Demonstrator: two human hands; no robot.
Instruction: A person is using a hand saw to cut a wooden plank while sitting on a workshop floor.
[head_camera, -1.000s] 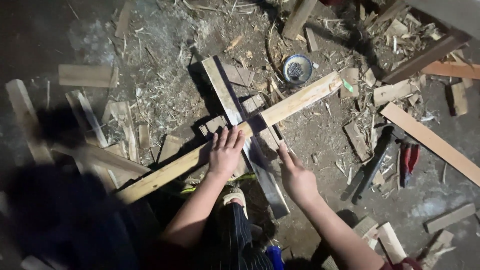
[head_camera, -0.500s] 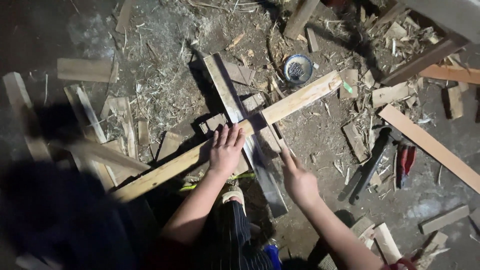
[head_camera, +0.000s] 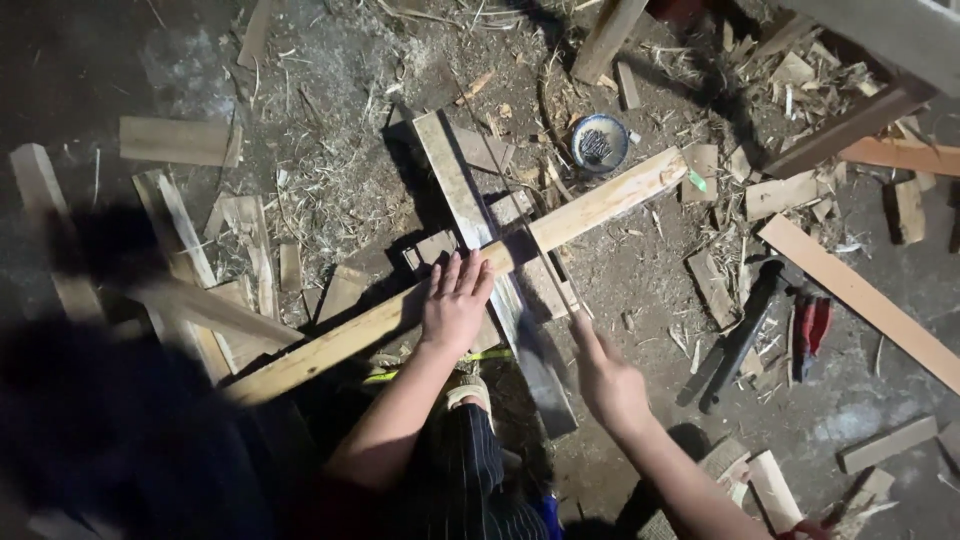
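Seen from above, a person crouches over a dirt floor (head_camera: 880, 400) strewn with wood chips and offcuts. Their left hand (head_camera: 455, 305) lies flat, fingers spread and grip open, pressing down on a long pale wooden batten (head_camera: 600, 205) that runs diagonally from lower left to upper right. The batten crosses over a weathered grey plank (head_camera: 455, 190), and the hand rests just beside that crossing. The right hand (head_camera: 610, 385) has its grip closed around the handle of a hand saw (head_camera: 540, 365), whose dark blade lies beside the grey plank, just right of the left hand. A small round bowl of nails (head_camera: 598, 143) sits on the floor near the batten's far end. Well to the right lie a dark hammer (head_camera: 745, 335) and a red-handled tool (head_camera: 810, 330), just beside each other. A long orange-brown board (head_camera: 860, 300) lies further right.
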